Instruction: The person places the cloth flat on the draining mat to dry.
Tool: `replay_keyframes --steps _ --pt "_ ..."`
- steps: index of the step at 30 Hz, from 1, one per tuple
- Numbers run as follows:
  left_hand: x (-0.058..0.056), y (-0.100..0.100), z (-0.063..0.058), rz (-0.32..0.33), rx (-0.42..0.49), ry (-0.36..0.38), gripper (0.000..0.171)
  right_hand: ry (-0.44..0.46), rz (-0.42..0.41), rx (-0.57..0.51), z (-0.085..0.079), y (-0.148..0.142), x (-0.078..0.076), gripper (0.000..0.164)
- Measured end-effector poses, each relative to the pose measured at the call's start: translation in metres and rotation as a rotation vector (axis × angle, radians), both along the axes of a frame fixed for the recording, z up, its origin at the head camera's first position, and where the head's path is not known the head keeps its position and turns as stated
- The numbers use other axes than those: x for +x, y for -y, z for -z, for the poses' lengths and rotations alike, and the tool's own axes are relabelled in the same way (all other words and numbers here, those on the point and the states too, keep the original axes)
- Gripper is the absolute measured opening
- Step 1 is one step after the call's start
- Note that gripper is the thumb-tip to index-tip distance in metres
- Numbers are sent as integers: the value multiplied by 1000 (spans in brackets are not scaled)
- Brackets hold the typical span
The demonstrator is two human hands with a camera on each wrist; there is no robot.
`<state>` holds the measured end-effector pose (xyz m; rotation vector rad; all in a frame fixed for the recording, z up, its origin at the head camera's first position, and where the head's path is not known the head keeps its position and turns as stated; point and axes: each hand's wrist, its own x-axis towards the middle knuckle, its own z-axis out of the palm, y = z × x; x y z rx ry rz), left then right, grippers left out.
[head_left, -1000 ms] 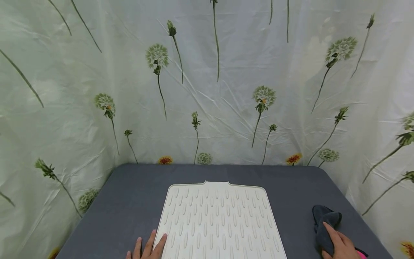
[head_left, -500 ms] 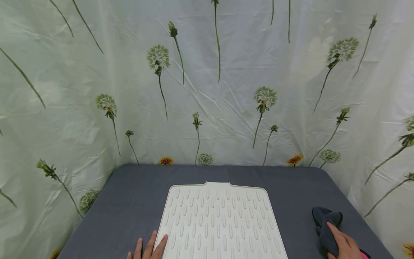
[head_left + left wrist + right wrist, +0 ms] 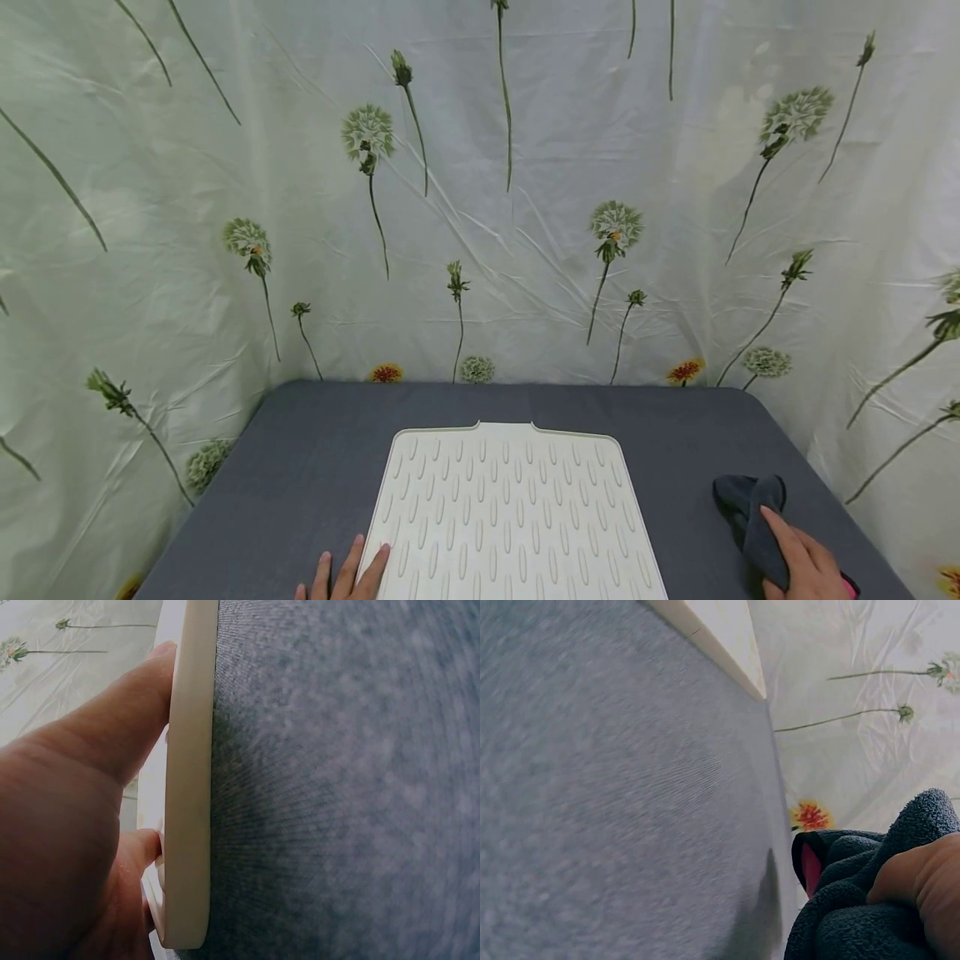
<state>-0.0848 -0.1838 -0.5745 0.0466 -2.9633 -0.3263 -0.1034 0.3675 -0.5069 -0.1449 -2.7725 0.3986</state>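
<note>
A white ribbed plastic drying tray point(image 3: 510, 517), its surface covered in raised oval bumps, lies flat on the grey table. My left hand point(image 3: 347, 575) rests with spread fingers at the tray's near left edge. In the left wrist view, that hand's thumb point(image 3: 127, 712) touches the top of the rim. Off to the right, my right hand point(image 3: 806, 567) grips a bunched dark grey cloth point(image 3: 756, 517). The right wrist view shows the fluffy cloth point(image 3: 855, 930) crumpled under the thumb, with a pink patch showing in its fold and a shadow on the table beside it.
The grey table point(image 3: 315, 467) has a fabric-like cover and rounded far corners. A pale curtain point(image 3: 525, 250) printed with dandelions hangs behind the table and on both sides. A strip of table separates the tray from the cloth.
My right hand and the cloth have shifted slightly, and the cloth's far end has changed shape, swinging a little left. My left hand and the tray have stayed in place.
</note>
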Motion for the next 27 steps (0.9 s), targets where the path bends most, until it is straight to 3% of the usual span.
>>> replay_keyframes --steps 4,11,19,27 --pt "-2 2 -1 -6 8 77 103 -48 50 11 -7 10 3 104" --pt "-2 3 -5 1 11 134 105 -69 103 6 -22 25 6 109" --pt "-1 1 -11 10 6 104 102 -27 41 3 -28 29 3 108" --pt "-2 1 -10 5 18 145 104 -38 3 4 -38 48 5 111"
